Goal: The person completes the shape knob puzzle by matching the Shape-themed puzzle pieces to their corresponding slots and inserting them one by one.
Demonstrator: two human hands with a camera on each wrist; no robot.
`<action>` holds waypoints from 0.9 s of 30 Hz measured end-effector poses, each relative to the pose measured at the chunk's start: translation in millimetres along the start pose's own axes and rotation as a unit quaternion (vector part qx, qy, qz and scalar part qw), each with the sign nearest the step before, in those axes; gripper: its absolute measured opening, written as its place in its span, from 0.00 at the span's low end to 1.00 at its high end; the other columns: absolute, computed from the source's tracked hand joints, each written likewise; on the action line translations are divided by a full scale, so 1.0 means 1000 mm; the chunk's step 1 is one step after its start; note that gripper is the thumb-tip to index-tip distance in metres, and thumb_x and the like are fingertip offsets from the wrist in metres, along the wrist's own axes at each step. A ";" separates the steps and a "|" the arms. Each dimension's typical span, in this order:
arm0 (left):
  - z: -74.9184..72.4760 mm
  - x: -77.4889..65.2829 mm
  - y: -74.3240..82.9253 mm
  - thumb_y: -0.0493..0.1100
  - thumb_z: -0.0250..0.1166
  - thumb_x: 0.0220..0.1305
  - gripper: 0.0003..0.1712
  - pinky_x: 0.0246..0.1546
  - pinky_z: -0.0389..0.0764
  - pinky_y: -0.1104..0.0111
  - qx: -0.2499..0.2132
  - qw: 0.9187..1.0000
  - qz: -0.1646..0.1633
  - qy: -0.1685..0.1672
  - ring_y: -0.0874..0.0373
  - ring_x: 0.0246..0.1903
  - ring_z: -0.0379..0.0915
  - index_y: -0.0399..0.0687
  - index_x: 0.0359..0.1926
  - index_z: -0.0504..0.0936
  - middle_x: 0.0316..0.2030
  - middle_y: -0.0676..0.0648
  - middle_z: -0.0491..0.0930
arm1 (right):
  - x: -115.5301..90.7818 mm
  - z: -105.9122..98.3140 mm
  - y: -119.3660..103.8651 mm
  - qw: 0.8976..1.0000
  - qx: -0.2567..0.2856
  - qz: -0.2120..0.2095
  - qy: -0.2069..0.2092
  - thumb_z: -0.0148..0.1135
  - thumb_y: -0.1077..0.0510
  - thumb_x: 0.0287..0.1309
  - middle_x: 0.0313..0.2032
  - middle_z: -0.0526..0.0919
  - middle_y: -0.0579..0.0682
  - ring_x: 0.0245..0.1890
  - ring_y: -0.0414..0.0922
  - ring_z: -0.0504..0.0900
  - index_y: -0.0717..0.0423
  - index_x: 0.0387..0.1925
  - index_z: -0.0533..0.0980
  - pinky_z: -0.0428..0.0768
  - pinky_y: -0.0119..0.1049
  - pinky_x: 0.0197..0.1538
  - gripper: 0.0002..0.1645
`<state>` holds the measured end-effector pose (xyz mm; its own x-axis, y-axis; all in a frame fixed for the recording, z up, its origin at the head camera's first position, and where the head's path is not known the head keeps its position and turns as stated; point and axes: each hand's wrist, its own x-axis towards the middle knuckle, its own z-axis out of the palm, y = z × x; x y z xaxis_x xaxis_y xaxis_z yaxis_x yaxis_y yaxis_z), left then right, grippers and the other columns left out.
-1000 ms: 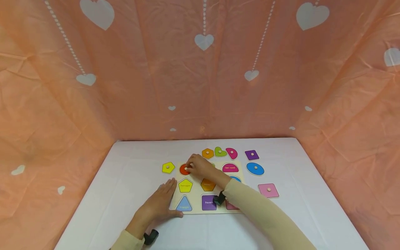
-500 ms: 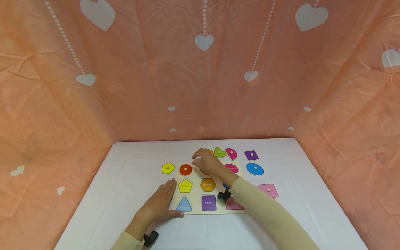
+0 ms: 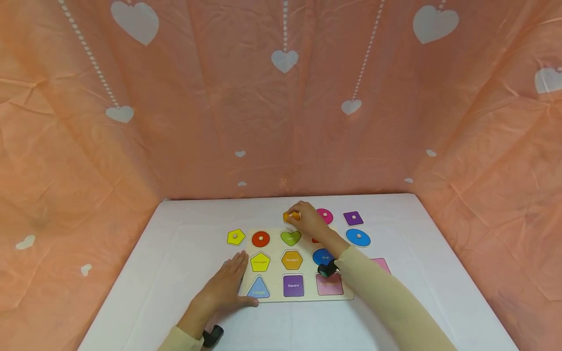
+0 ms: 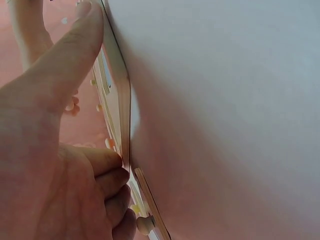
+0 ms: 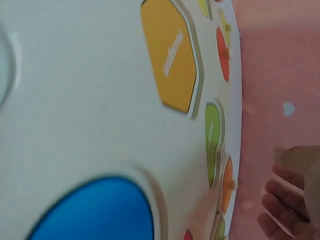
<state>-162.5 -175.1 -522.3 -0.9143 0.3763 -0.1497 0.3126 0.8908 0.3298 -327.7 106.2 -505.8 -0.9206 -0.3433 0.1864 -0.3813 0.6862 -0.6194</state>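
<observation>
A cream shape puzzle board [image 3: 275, 292] lies on the white table. My left hand [image 3: 224, 282] rests along its left edge, fingers straight and thumb at the near corner. In the left wrist view, a knobbed piece [image 4: 152, 210] lies beside the board, close under the fingers. My right hand [image 3: 309, 219] reaches past the board's far edge, fingertips over the orange hexagon piece [image 3: 286, 217]. In the right wrist view, that hexagon's knob [image 5: 233, 185] shows apart from the bent fingers. The red circle piece [image 3: 261, 239] sits in its recess.
A yellow pentagon piece [image 3: 236, 237] lies left of the board. Beyond and to the right are a pink half-round piece [image 3: 325, 215], a purple square piece [image 3: 353, 218], a blue oval piece [image 3: 358, 237] and a partly hidden pink rectangle piece [image 3: 382, 264]. A pink curtain [image 3: 281, 161] stands behind.
My right hand has let go of the red circle's knob and moved right and away to the orange hexagon piece. The circle stays in the board. My left hand has not moved.
</observation>
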 end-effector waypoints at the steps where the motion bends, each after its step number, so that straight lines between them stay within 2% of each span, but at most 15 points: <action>1: 0.000 0.000 0.000 0.71 0.83 0.47 0.76 0.84 0.54 0.48 -0.001 1.000 -0.001 -0.001 0.43 0.84 0.47 0.35 0.84 0.56 0.84 0.38 0.53 | 0.000 -0.001 0.002 1.000 0.000 0.003 0.002 0.73 0.59 0.69 0.51 0.85 0.55 0.58 0.56 0.80 0.59 0.50 0.88 0.84 0.48 0.66 0.12; 6: -0.002 -0.001 0.002 0.69 0.84 0.47 0.75 0.84 0.54 0.47 -0.009 1.000 -0.002 -0.002 0.43 0.84 0.48 0.34 0.83 0.56 0.84 0.37 0.54 | -0.003 -0.010 0.011 0.999 0.007 0.031 0.007 0.73 0.58 0.70 0.53 0.84 0.56 0.57 0.56 0.80 0.60 0.51 0.87 0.84 0.48 0.66 0.13; 12: -0.003 -0.001 0.005 0.67 0.84 0.48 0.74 0.84 0.53 0.48 -0.011 1.000 0.005 0.003 0.42 0.83 0.49 0.32 0.82 0.58 0.83 0.36 0.55 | -0.007 -0.017 0.021 0.999 -0.006 0.045 0.016 0.72 0.58 0.71 0.52 0.84 0.56 0.57 0.56 0.81 0.60 0.54 0.86 0.83 0.49 0.67 0.14; 21: -0.001 0.000 0.005 0.67 0.84 0.48 0.74 0.83 0.54 0.47 -0.017 1.000 -0.001 -0.005 0.42 0.84 0.49 0.32 0.83 0.57 0.84 0.36 0.55 | -0.011 -0.021 0.040 0.997 0.002 0.072 0.029 0.71 0.59 0.71 0.51 0.83 0.56 0.57 0.55 0.82 0.60 0.55 0.84 0.85 0.48 0.65 0.16; 27: -0.001 -0.001 0.005 0.66 0.85 0.46 0.75 0.83 0.55 0.47 -0.023 1.000 -0.005 -0.001 0.41 0.83 0.49 0.33 0.83 0.57 0.83 0.36 0.55 | -0.013 -0.021 0.048 0.996 -0.009 0.087 0.030 0.71 0.56 0.71 0.48 0.82 0.56 0.52 0.53 0.80 0.61 0.56 0.84 0.86 0.47 0.63 0.17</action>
<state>-160.1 -170.9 -519.3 -0.9169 0.3674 -0.1560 0.2906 0.8823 0.3702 -335.7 156.9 -521.8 -0.9761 -0.1791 0.1227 -0.2160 0.7443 -0.6320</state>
